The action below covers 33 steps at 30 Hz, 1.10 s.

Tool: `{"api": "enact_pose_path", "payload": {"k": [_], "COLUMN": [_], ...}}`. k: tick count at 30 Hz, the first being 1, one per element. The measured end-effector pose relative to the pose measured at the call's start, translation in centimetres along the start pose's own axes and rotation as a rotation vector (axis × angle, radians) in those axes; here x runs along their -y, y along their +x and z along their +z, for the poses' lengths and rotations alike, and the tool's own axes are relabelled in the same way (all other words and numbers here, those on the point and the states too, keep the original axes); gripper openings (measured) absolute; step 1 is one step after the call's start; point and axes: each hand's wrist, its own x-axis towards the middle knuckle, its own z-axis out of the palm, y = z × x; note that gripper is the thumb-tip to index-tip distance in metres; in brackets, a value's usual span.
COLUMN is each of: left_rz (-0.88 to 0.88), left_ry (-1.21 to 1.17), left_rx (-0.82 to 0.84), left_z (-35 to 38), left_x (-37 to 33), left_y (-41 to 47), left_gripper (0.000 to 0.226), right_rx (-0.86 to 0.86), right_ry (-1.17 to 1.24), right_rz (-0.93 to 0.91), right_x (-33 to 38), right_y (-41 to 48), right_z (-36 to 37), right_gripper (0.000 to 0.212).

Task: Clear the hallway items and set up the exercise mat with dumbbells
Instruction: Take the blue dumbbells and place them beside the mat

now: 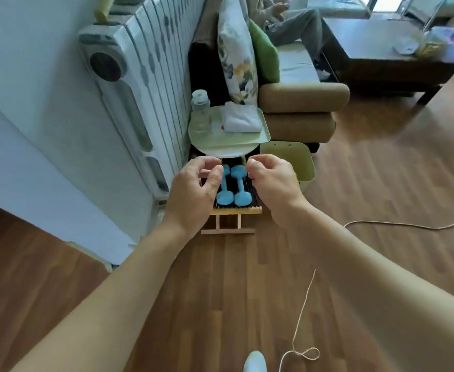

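The left hand point(193, 189) and right hand point(274, 183) hover loosely curled, holding nothing, over two blue dumbbells point(240, 185) on a low rack point(231, 210). Lifting may knock the tray point(264, 135) above, toppling the water bottle point(200, 114).

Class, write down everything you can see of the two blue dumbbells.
The two light-blue dumbbells, matte, seemingly rubber-coated, lie side by side on the dark ribbed top of a low wooden rack, their far ends near a round white table. Each has rounded heads and a short handle. The left hand and right hand hover above, neither clearly touching.
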Motion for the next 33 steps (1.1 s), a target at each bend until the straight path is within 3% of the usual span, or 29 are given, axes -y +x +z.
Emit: {"api": "enact_pose_path", "payload": {"k": [13, 24, 33], "left_rz": [-0.313, -0.437, -0.647], "left_ry": [0.094, 0.324, 0.496], "left_rx": [0.168, 0.378, 0.488], "left_z": [13.1, 27.1, 36.4], "left_x": [17.8, 39.8, 51.5], "left_y": [17.3, 28.0, 30.8], "left_gripper": [0.020, 0.027, 0.048], "right_rx": [0.014, 0.161, 0.191], "right_ry": [-0.167, -0.422, -0.631], "right_rz": [0.244, 0.346, 0.452], "right_x": [-11.9, -31.6, -43.9], "right_y": [23.2, 43.1, 51.0], "right_z": [2.8, 12.1, 15.4], "right_gripper": [0.032, 0.043, 0.051]}}
